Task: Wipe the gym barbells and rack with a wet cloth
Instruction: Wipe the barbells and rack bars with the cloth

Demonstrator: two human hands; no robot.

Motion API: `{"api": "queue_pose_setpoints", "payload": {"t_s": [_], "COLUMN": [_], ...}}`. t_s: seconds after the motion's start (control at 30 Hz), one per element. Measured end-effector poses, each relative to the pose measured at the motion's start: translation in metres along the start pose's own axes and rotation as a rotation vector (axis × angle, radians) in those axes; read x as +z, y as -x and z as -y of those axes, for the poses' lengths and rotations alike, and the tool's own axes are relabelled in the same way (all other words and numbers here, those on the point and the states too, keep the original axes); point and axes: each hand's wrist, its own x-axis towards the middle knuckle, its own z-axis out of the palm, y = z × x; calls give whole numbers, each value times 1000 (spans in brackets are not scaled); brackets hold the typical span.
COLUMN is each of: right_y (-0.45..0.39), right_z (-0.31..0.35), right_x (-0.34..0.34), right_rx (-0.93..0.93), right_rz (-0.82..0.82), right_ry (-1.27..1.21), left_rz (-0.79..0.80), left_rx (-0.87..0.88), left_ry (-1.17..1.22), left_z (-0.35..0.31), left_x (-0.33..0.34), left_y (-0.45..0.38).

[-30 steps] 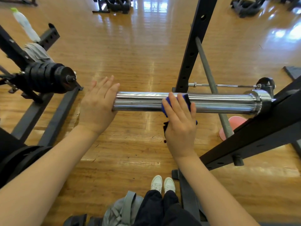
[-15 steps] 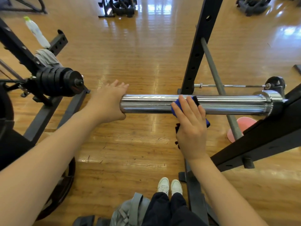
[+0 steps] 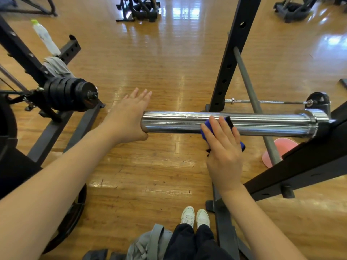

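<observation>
two hands work: our left hand (image 3: 127, 121) flat against the shiny chrome barbell sleeve (image 3: 244, 123) end at nine o'clock, right hand (image 3: 223, 145) with straight fingers pressing the blue wet cloth (image 3: 207, 126); we think the cloth may slip off, being unpinched.

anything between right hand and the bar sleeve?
Yes: a blue cloth sits between the right hand and the chrome bar sleeve, seen in the head view.

I see a chrome barbell sleeve (image 3: 225, 123) lying level toward three o'clock on the black rack (image 3: 304, 162), a blue cloth (image 3: 207, 126) draped over its middle.
</observation>
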Motion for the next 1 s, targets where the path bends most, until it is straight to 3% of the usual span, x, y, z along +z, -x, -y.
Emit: {"api": "queue_pose_setpoints", "payload": {"t_s": [0.23,0.47,0.53,0.7,0.87,1.0], "right_y": [-1,-10,-7,-31,-35,-36], "right_z": [9,8,-1,24,38,25], "right_x": [4,6,-3,1,4,-9], "right_rx": [250,-8,18,311,159,173], "right_rz": [-148,-37,-48,-47,105,99], "right_ry": [-7,1,10,55,50,27], "left_rz": [6,-5,-12,-11,-19,-25], "left_rx": [-3,-1,-5,-4,2,8], "left_ry": [17,46,54,50,51,51], "left_z": [0,0,0,-1,0,0], "left_x": [1,0,0,1,0,1], "left_y": [0,1,2,2,2,2]}}
